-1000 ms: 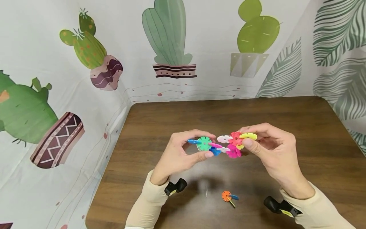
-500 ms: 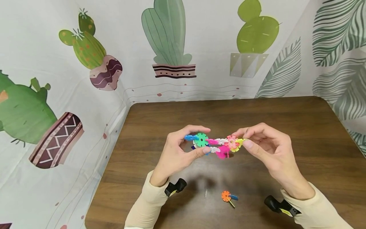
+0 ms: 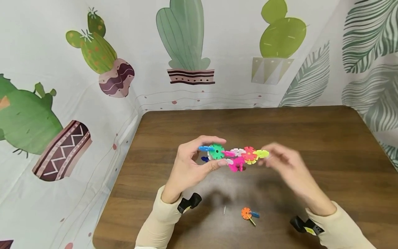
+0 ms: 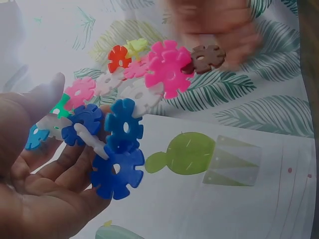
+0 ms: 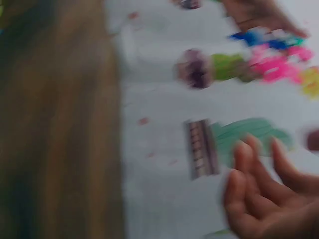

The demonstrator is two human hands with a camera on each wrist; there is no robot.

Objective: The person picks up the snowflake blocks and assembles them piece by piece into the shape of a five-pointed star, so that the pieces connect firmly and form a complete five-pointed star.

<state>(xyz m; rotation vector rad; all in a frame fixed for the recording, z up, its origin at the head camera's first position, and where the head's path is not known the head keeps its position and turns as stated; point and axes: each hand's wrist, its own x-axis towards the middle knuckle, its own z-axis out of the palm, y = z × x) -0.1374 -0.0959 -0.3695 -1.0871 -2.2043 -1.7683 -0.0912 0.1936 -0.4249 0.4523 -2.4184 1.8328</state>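
Observation:
In the head view, my left hand (image 3: pixel 190 162) holds a chain of interlocking plastic snowflake discs (image 3: pixel 249 154) above the table, gripping it near the green disc (image 3: pixel 216 151). Yellow, red, pink and white discs extend to the right. The left wrist view shows dark blue discs (image 4: pixel 117 172) nearest the palm and a brown disc (image 4: pixel 209 57) on the far side. My right hand (image 3: pixel 287 167) is blurred, just right of the yellow disc (image 3: pixel 263 154). Seen from the right wrist, its loosely bent fingers (image 5: pixel 261 186) hold nothing and are apart from the chain.
A smaller joined piece, an orange disc (image 3: pixel 246 213) with blue and yellow-green ones, lies near the front of the wooden table (image 3: pixel 186 128). Left of it is a small pale sliver (image 3: pixel 225 210). A cactus-printed cloth (image 3: pixel 230 41) hangs behind.
Both hands brought the chain slightly left and straightened its upper row. The right hand has since let go of the yellow end and is moving, while the left keeps its hold.

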